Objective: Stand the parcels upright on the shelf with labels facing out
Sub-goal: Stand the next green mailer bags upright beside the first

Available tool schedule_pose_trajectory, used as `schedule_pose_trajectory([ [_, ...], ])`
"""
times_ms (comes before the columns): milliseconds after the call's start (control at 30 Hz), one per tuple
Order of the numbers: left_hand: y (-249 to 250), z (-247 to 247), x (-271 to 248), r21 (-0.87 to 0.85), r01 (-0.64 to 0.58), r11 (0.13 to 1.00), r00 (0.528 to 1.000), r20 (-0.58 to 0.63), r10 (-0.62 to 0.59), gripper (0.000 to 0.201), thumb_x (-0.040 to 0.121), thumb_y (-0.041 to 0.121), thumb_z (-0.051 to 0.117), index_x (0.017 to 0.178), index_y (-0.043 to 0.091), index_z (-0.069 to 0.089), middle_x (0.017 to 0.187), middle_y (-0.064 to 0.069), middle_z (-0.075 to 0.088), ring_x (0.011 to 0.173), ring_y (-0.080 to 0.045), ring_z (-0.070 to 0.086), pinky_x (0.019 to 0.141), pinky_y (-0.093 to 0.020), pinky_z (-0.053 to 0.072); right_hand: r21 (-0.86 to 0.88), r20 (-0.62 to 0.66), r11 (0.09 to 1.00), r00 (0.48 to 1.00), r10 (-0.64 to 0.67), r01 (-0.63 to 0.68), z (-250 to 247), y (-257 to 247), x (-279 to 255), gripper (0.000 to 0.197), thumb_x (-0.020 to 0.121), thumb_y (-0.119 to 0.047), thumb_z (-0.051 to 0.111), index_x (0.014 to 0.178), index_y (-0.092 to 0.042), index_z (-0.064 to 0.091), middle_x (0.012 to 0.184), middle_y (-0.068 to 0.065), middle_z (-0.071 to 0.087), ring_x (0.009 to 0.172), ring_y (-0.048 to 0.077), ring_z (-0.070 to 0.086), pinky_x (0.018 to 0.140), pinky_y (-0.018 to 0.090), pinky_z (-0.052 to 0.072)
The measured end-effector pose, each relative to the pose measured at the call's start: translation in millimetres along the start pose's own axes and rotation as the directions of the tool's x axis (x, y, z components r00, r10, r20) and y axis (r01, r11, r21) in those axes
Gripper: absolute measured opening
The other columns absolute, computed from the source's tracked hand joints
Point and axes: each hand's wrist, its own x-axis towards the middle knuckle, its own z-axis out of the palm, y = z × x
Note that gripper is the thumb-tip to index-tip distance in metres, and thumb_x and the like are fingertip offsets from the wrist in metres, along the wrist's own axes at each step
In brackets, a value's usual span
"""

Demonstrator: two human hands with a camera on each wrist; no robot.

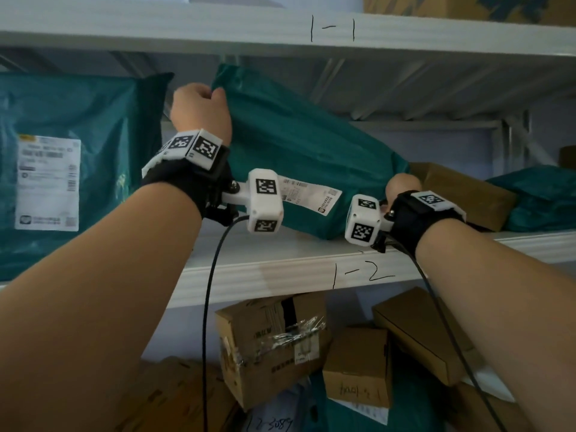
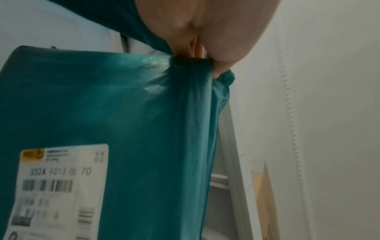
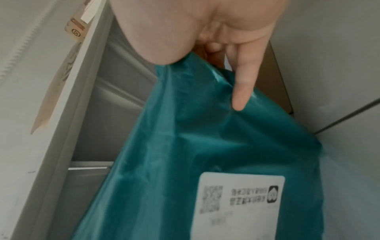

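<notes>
A teal plastic parcel [image 1: 305, 145] leans tilted over shelf 1-2 [image 1: 280, 263], its lower edge on the board and its white label [image 1: 311, 194] facing out. My left hand [image 1: 215, 95] pinches its top left corner; in the left wrist view that hand [image 2: 205, 53] grips bunched teal film. My right hand [image 1: 396, 188] grips the lower right corner. In the right wrist view one finger [image 3: 240, 91] lies straight along the teal parcel [image 3: 205, 138], above the label [image 3: 240, 203]. A second teal parcel [image 1: 62, 169] stands upright on the left, its label [image 1: 46, 182] facing out.
Brown boxes [image 1: 467, 194] and another teal parcel [image 1: 542, 198] lie flat at the shelf's right. The 1-1 shelf board [image 1: 280, 29] sits close above the tilted parcel. Several brown boxes [image 1: 271, 344] are piled below shelf 1-2. Black cables hang from both wrists.
</notes>
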Motion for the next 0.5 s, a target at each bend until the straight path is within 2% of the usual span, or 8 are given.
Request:
schedule_pose_trajectory([
  [67,4.1,-2.8,1.2,0.087,-0.045,0.995,0.999,-0.005,0.046,0.046,0.089,0.024,0.053,0.049,0.016,0.034,0.053,0.000,0.038,0.051,-0.016,0.038,0.061,-0.026,0.035,-0.024,0.007,1.000,1.000,-0.016,0.016,-2.3,0.4,-5.8,0.035,0.093,-0.015,0.052,0.118,0.010,0.058,0.104,0.024,0.053,0.098,0.032,0.052,0.098,0.037,0.041],
  [133,17.1,-5.8,-1.0,0.166,-0.152,0.974,0.988,-0.012,0.156,0.035,0.092,0.027,0.051,0.058,0.015,0.052,0.070,-0.004,0.055,0.070,-0.020,0.052,0.069,-0.027,0.039,-0.030,0.009,0.999,1.000,-0.029,0.029,-5.0,1.0,-11.8,0.022,0.093,-0.011,0.052,0.088,0.008,0.062,0.089,0.022,0.057,0.096,0.034,0.053,0.093,0.037,0.041],
  [200,34.5,-9.8,-0.5,0.174,-0.232,0.957,0.970,-0.027,0.240,0.024,0.093,0.029,0.050,0.078,0.015,0.062,0.084,-0.002,0.058,0.080,-0.016,0.052,0.069,-0.022,0.037,-0.010,0.029,1.000,0.999,-0.021,0.021,-5.4,-3.3,-17.3,0.037,0.095,-0.006,0.048,0.058,-0.007,0.043,0.064,0.011,0.038,0.078,0.028,0.045,0.080,0.032,0.036],
  [267,55.4,-14.4,2.4,0.154,-0.330,0.931,0.940,-0.041,0.340,0.020,0.093,0.031,0.050,0.081,0.019,0.061,0.086,0.004,0.056,0.079,-0.011,0.049,0.066,-0.019,0.035,0.040,0.057,0.999,0.998,-0.016,0.013,-4.5,-12.3,-22.0,0.043,0.096,-0.003,0.046,0.055,-0.013,0.033,0.061,0.006,0.030,0.065,0.021,0.039,0.075,0.026,0.029],
  [333,76.6,-15.2,6.4,0.152,-0.455,0.877,0.887,-0.013,0.462,0.025,0.092,0.033,0.051,0.091,0.015,0.067,0.087,0.004,0.059,0.077,-0.008,0.049,0.064,-0.014,0.034,0.111,0.102,0.993,0.994,-0.050,0.038,3.3,-19.1,-23.1,0.044,0.096,-0.002,0.045,0.056,-0.013,0.031,0.066,0.006,0.036,0.069,0.023,0.045,0.075,0.025,0.028],
  [400,94.8,-11.9,7.3,0.181,-0.556,0.811,0.830,0.079,0.552,0.028,0.093,0.039,0.047,0.078,0.023,0.064,0.079,0.004,0.058,0.063,-0.005,0.046,0.053,-0.012,0.029,0.157,0.158,0.985,0.983,-0.093,0.068,13.2,-25.0,-23.9,0.043,0.096,-0.002,0.046,0.057,-0.012,0.032,0.081,0.008,0.044,0.088,0.028,0.053,0.072,0.025,0.030],
  [433,101.6,-8.8,6.8,0.217,-0.603,0.768,0.797,0.136,0.588,0.033,0.094,0.041,0.044,0.067,0.027,0.054,0.069,0.004,0.051,0.054,-0.003,0.039,0.048,-0.012,0.028,0.199,0.181,0.977,0.978,-0.106,0.069,19.2,-28.2,-22.7,0.040,0.096,-0.003,0.045,0.058,-0.009,0.037,0.083,0.008,0.044,0.087,0.028,0.053,0.069,0.025,0.032],
  [500,111.8,-1.9,0.7,0.290,-0.666,0.688,0.746,0.235,0.623,0.037,0.098,0.040,0.036,0.069,0.019,0.044,0.058,0.001,0.034,0.050,-0.008,0.031,0.053,-0.019,0.029,0.274,0.199,0.961,0.974,-0.107,0.049,24.2,-33.3,-25.5,0.033,0.098,-0.005,0.042,0.065,-0.003,0.046,0.080,0.009,0.045,0.070,0.023,0.047,0.068,0.024,0.033],
])
